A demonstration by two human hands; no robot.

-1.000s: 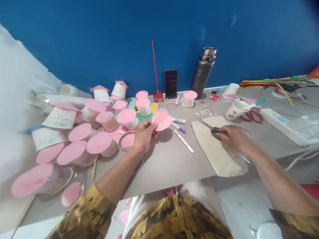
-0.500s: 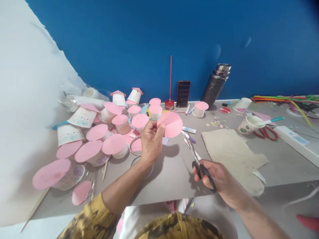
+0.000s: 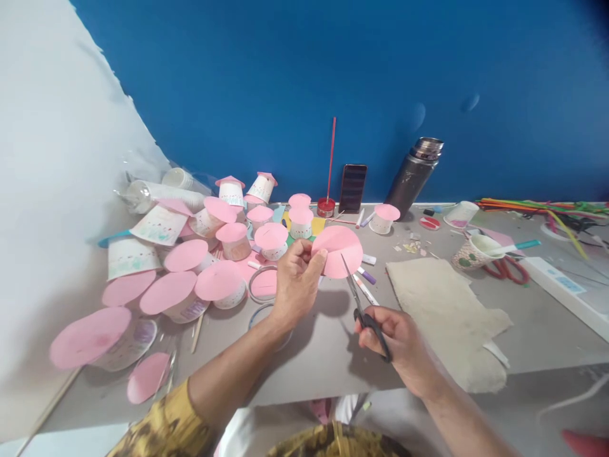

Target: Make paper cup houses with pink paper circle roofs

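My left hand [image 3: 301,273] pinches the left edge of a pink paper circle [image 3: 343,246] between thumb and fingers, above the table. In my right hand [image 3: 392,333] is a pair of black-handled scissors [image 3: 373,331], fingers through the loops. The blades point up and their tips overlap the lower middle of the circle; whether they have cut into it I cannot tell. To the left stand several white paper cups, each topped with a pink paper disc [image 3: 219,281]. Rolls of tape [image 3: 263,283] lie just left of my left wrist, and markers [image 3: 365,289] lie behind the scissors.
A dark flask [image 3: 413,178] leans against the blue wall beside an upright phone [image 3: 353,188]. On the right are a beige cloth [image 3: 442,317], a patterned cup [image 3: 469,252], red-handled scissors [image 3: 505,269] and a white power strip [image 3: 566,289]. Wrapped cups [image 3: 164,193] lie at the back left.
My right hand has brought the scissors up and left to the pink circle, and the blades look closer together. My left hand and the circle have shifted slightly right and lower in view.
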